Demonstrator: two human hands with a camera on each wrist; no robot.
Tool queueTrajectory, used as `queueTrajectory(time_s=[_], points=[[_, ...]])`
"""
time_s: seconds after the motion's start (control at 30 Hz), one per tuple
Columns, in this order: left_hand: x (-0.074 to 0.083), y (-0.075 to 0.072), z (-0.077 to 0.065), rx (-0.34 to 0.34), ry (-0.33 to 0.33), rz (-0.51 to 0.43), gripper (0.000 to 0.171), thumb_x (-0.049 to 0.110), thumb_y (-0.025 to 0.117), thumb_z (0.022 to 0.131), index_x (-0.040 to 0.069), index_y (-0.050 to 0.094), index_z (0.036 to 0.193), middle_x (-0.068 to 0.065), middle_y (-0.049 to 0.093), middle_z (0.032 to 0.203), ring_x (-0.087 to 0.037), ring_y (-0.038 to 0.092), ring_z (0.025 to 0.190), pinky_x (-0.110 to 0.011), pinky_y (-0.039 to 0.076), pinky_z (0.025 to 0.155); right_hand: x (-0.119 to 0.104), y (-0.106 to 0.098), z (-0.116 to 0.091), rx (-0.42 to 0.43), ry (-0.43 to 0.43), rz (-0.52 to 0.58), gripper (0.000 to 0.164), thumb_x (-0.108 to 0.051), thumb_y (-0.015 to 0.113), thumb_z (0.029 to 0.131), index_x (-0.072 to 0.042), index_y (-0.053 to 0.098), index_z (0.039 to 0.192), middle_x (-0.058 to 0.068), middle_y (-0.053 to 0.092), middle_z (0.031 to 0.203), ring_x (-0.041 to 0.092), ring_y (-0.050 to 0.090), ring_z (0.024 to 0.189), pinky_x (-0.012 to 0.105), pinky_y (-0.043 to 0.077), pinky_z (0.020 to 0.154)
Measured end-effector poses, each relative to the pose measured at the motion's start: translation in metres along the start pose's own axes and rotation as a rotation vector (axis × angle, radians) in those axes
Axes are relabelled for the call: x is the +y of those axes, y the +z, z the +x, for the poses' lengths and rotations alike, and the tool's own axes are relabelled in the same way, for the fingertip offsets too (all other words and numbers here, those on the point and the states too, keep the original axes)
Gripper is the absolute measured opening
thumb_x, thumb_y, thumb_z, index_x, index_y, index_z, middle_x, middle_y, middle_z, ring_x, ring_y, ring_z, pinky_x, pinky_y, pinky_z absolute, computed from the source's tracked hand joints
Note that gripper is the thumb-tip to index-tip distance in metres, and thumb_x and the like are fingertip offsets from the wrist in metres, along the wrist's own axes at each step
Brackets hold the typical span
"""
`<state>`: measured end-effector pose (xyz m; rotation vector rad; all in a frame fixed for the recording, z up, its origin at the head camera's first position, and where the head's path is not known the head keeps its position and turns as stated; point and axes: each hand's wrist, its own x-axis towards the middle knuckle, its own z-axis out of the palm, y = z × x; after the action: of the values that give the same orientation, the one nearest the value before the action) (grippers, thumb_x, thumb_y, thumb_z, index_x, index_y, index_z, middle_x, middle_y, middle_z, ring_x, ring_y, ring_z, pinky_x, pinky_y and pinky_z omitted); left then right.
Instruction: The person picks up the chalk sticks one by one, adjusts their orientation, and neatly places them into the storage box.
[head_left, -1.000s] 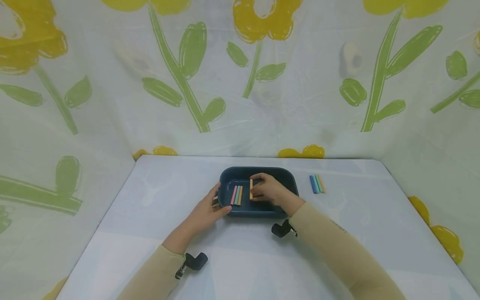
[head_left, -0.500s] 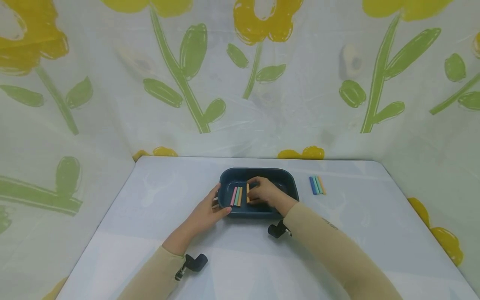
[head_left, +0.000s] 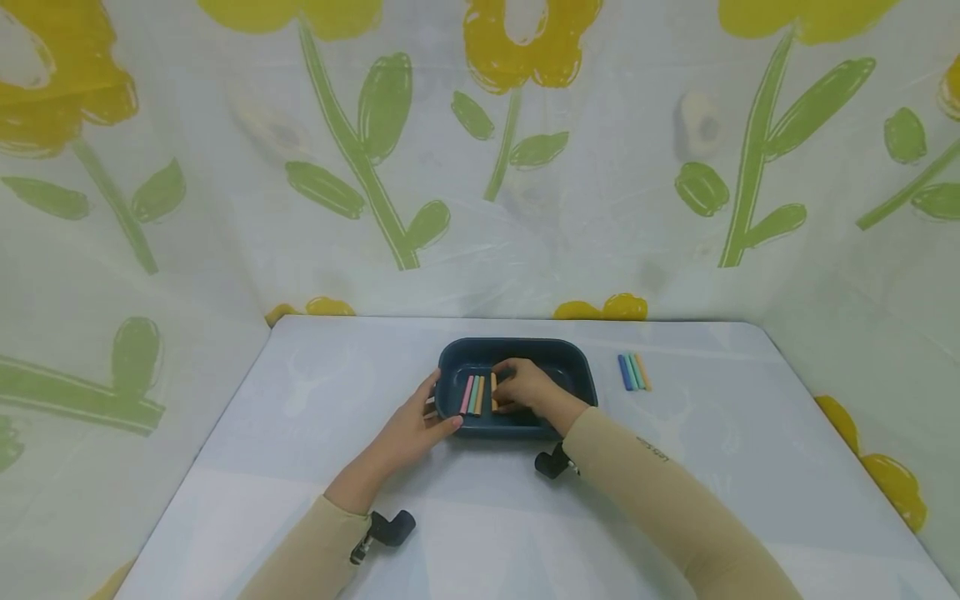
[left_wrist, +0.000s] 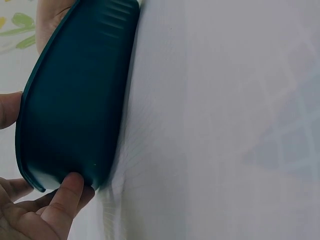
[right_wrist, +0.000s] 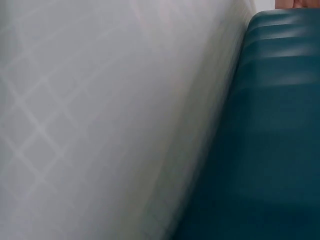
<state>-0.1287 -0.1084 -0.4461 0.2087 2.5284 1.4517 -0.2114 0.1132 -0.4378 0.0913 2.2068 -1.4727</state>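
Since the right grip (head_left: pixel 527 389) has that orange stick (head_left: pixel 493 390) pinched at its fingertips, inside the tray (head_left: pixel 510 432) the left grip (head_left: pixel 408 427) holds, I'd guess it's light, stiff, chalky and snappable: pinch mid-length, gently, minding the sticks (head_left: pixel 474 396) just left of the right grip.

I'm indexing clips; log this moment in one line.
left hand: grips tray; right hand: pinches orange stick; tray: three other sticks; table: more sticks

Tray (head_left: pixel 502 432): free approach, 12 o'clock. Obstacles: left hand (head_left: pixel 408 427), 8 o'clock; right hand (head_left: pixel 531 388) and beige sleeve (head_left: pixel 660 492), 4 o'clock; coloured sticks (head_left: pixel 633 372), 3 o'clock.
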Motion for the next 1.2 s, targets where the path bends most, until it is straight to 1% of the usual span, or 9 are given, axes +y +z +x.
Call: queueTrajectory(time_s=[0.27,0.5,0.63,0.8,0.97,1.07,1.2], points=[[0.000,0.000,-0.001,0.000,0.013,-0.001,0.092,0.035,0.072,0.094,0.015,0.013,0.162,-0.018,0.028,0.161,-0.037,0.050,0.134,-0.046,0.046,0.107,0.000,0.000,-0.002,-0.009,-0.016,0.007,0.057,0.005,0.071,0.086,-0.002,0.052,0.140,0.017,0.066,0.101,0.022,0.069,0.079,0.032,0.062,0.069],[0.001,0.000,-0.001,0.006,0.007,-0.005,0.091,0.034,0.072,0.094,0.017,0.013,0.162,-0.018,0.029,0.161,-0.037,0.049,0.134,-0.046,0.046,0.107,0.000,0.000,-0.002,0.002,-0.006,-0.005,0.057,0.004,0.072,0.086,-0.003,0.052,0.139,0.016,0.066,0.099,0.021,0.069,0.077,0.031,0.062,0.068],[0.001,0.001,-0.001,0.005,0.007,-0.003,0.091,0.034,0.072,0.094,0.017,0.013,0.162,-0.018,0.029,0.161,-0.037,0.050,0.134,-0.047,0.046,0.107,0.000,-0.002,-0.003,-0.007,-0.013,-0.002,0.057,0.003,0.072,0.086,-0.002,0.052,0.139,0.016,0.067,0.099,0.021,0.070,0.077,0.031,0.062,0.068],[0.001,0.001,-0.001,0.005,0.007,0.002,0.092,0.036,0.072,0.094,0.017,0.014,0.162,-0.019,0.030,0.160,-0.037,0.051,0.133,-0.047,0.046,0.107,-0.002,-0.006,-0.007,-0.022,-0.028,0.013,0.048,0.001,0.070,0.090,-0.001,0.055,0.135,0.017,0.067,0.104,0.023,0.070,0.082,0.034,0.062,0.070],[-0.001,0.001,-0.001,0.007,0.006,0.010,0.093,0.038,0.072,0.093,0.017,0.014,0.162,-0.019,0.031,0.160,-0.037,0.051,0.133,-0.047,0.045,0.107,-0.007,-0.010,-0.014,-0.011,-0.048,-0.050,0.035,-0.008,0.067,0.095,-0.002,0.060,0.129,0.016,0.065,0.110,0.024,0.070,0.084,0.035,0.062,0.072],[-0.002,0.001,0.000,0.006,0.007,0.012,0.094,0.040,0.072,0.093,0.017,0.013,0.162,-0.019,0.031,0.160,-0.037,0.051,0.133,-0.047,0.045,0.107,-0.011,-0.013,-0.021,0.000,-0.076,-0.120,0.032,-0.013,0.066,0.096,-0.003,0.062,0.126,0.015,0.064,0.109,0.023,0.070,0.084,0.035,0.062,0.072],[-0.002,0.001,0.001,0.008,0.004,0.018,0.094,0.042,0.072,0.092,0.017,0.014,0.162,-0.018,0.030,0.161,-0.037,0.051,0.134,-0.047,0.045,0.107,-0.015,-0.019,-0.029,0.016,-0.130,-0.186,0.030,-0.016,0.065,0.098,-0.004,0.063,0.125,0.014,0.064,0.107,0.023,0.070,0.084,0.034,0.062,0.072]])
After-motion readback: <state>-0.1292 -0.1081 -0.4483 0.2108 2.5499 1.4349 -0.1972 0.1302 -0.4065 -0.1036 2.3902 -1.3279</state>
